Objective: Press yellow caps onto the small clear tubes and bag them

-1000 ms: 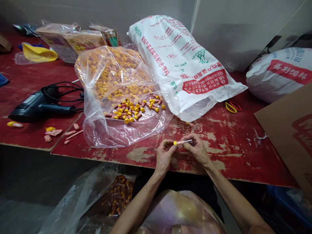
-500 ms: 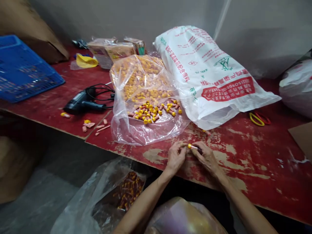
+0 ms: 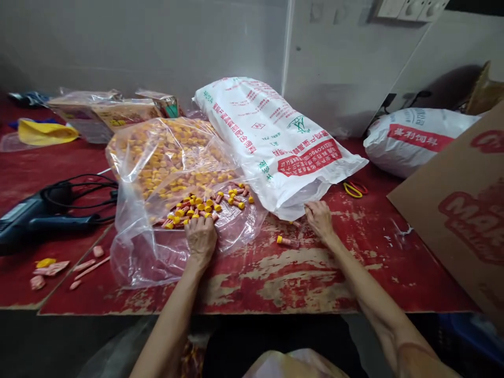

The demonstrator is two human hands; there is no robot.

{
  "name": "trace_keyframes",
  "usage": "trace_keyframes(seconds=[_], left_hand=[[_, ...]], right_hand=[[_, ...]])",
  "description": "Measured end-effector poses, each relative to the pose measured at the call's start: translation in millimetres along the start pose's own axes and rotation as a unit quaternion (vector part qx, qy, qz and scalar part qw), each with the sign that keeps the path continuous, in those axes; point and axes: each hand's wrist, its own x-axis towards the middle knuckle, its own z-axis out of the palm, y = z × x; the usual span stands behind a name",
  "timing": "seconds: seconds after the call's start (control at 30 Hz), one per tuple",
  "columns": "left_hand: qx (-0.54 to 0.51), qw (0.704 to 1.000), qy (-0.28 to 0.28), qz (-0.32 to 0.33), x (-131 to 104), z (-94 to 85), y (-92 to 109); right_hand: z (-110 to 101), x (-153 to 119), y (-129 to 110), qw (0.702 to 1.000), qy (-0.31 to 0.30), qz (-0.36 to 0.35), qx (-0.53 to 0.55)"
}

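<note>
My left hand (image 3: pixel 201 241) rests at the mouth of a clear plastic bag (image 3: pixel 137 252), its fingers curled against a pile of small yellow-capped tubes (image 3: pixel 200 202). Its fingertips are hidden, so whatever they hold cannot be made out. Farther right, my right hand (image 3: pixel 319 218) has its fingers closed at the open lower edge of a white printed sack (image 3: pixel 268 126). Between the hands, a single clear tube with a yellow cap and pinkish contents (image 3: pixel 287 241) lies on the worn red tabletop (image 3: pixel 255 289).
Left of the bag are a corded heat gun (image 3: pixel 51 210) and pinkish scraps (image 3: pixel 51 269). Packaged boxes (image 3: pixel 126 113) stand behind it. Yellow-and-red-handled scissors (image 3: pixel 353 190), a second white sack (image 3: pixel 417 139) and a cardboard box (image 3: pixel 452 210) are at the right.
My hands have parted: the left moved to the tube pile, the right to the sack's edge. The tube they held now lies on the table. The view has turned right.
</note>
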Motion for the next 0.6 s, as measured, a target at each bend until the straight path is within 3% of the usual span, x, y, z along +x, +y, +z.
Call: trace_keyframes(seconds=[0.1, 0.17, 0.23, 0.3, 0.4, 0.47, 0.53, 0.6], left_hand=[[-0.101, 0.991, 0.061, -0.059, -16.0, -9.9, 7.3], [-0.244, 0.957, 0.089, -0.127, -30.6, -16.8, 17.3], [-0.42, 0.881, 0.077, -0.203, -46.1, -22.3, 31.9], [-0.569, 0.78, 0.026, -0.26, -60.8, -26.7, 50.1], [-0.693, 0.655, -0.057, -0.295, -79.4, -33.1, 79.6], [-0.737, 0.595, -0.09, -0.306, -89.3, -37.8, 98.8], [-0.771, 0.543, -0.117, -0.312, -97.3, -42.7, 117.1], [-0.797, 0.498, -0.138, -0.311, -103.4, -47.1, 133.7]], right_hand=[[-1.5, 28.7, 6.5, 0.996, -0.072, -0.014, -0.045], [1.0, 35.7, 6.5, 0.995, -0.089, -0.026, -0.048], [4.6, 36.1, 7.8, 0.994, -0.098, -0.023, -0.052], [6.6, 33.6, 12.4, 0.994, -0.1, -0.01, -0.052], [2.7, 24.6, 21.4, 0.995, -0.091, 0.012, -0.032], [-4.4, 11.4, 21.3, 0.992, -0.069, 0.032, 0.1], [-13.3, -8.9, 11.9, 0.941, -0.052, 0.05, 0.33], [-22.3, -33.7, -5.5, 0.849, -0.054, 0.065, 0.521]])
